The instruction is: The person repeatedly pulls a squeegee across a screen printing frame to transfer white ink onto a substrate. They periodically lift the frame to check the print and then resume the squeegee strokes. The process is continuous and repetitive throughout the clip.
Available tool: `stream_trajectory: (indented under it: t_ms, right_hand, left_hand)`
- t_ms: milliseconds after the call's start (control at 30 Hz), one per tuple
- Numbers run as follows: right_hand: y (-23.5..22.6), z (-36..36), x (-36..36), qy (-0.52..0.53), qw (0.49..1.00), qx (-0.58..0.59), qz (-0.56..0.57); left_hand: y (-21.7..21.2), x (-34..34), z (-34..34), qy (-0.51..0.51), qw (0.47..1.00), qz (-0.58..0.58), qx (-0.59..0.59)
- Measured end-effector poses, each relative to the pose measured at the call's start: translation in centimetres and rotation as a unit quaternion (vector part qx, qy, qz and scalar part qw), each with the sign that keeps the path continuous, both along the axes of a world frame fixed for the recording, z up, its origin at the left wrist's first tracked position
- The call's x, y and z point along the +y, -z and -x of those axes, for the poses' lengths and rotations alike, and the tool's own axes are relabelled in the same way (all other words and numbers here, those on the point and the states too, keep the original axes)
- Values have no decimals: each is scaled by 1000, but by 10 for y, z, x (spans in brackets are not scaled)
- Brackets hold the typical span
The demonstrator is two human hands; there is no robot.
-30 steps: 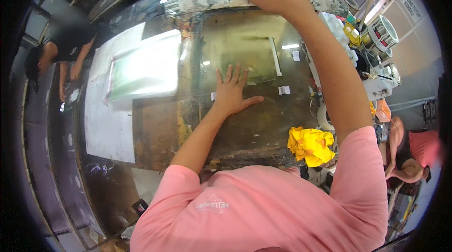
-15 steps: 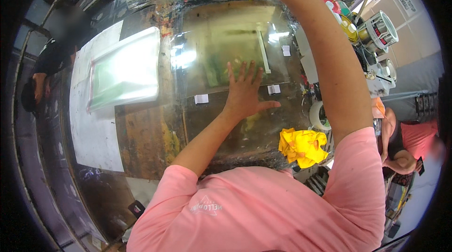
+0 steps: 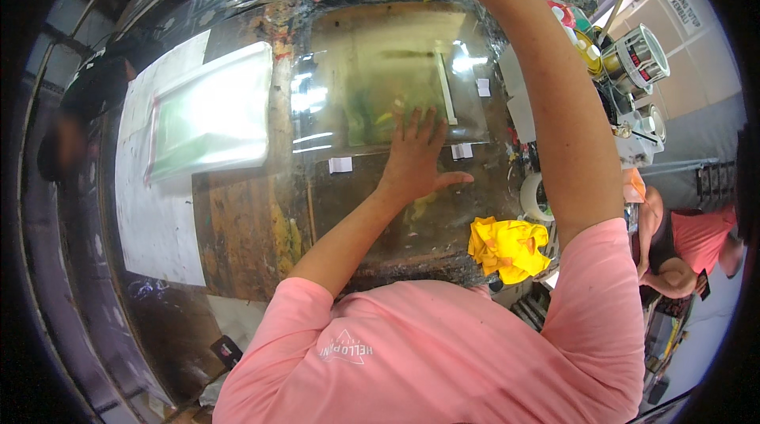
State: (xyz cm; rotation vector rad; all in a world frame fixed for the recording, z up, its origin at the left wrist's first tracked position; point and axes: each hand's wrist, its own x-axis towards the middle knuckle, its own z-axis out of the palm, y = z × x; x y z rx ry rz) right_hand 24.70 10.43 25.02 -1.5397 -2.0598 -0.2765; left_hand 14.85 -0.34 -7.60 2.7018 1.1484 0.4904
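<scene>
My left hand (image 3: 417,153) lies with its fingers spread on a clear, glossy sheet (image 3: 378,91) over the dark worktable. Its fingertips reach over the sheet's lower part, and the thumb points right. A narrow white strip (image 3: 446,87) lies on the sheet beyond the fingers. Small white tabs sit by its edges: one tab (image 3: 340,164) left of my hand, another tab (image 3: 461,152) just right of it, and a third tab (image 3: 483,87) farther up. My right forearm stretches across the far side and leaves the picture at the top, so my right hand is out of sight.
A stack of clear sheets (image 3: 210,119) lies on white paper (image 3: 150,226) at the left. Near right are a crumpled yellow cloth (image 3: 509,250) and a tape roll (image 3: 535,196). A metal can (image 3: 636,57) stands far right. Other people are at both sides.
My left hand stays on the sheet, almost unmoved, and my right arm keeps nearly the same reach. The view has shifted slightly. The person at the left has moved a little.
</scene>
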Motion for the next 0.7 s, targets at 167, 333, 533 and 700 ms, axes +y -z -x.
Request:
stream_trajectory:
  t_ms: [167,333,533,700]
  right_hand:
    - [12,-1,4,-18,995,-6,-101]
    - [44,-6,-11,-32,988,-12,-151]
    - [132,-8,-80,-77,992,-94,43]
    - [194,-23,-110,-136,966,-58,211]
  left_hand:
    - [-21,5,16,-36,993,-10,-112]
    - [-113,44,115,-227,803,217,-507]
    - [-123,13,156,-268,877,156,-366]
    - [-51,-24,158,-287,922,140,-220]
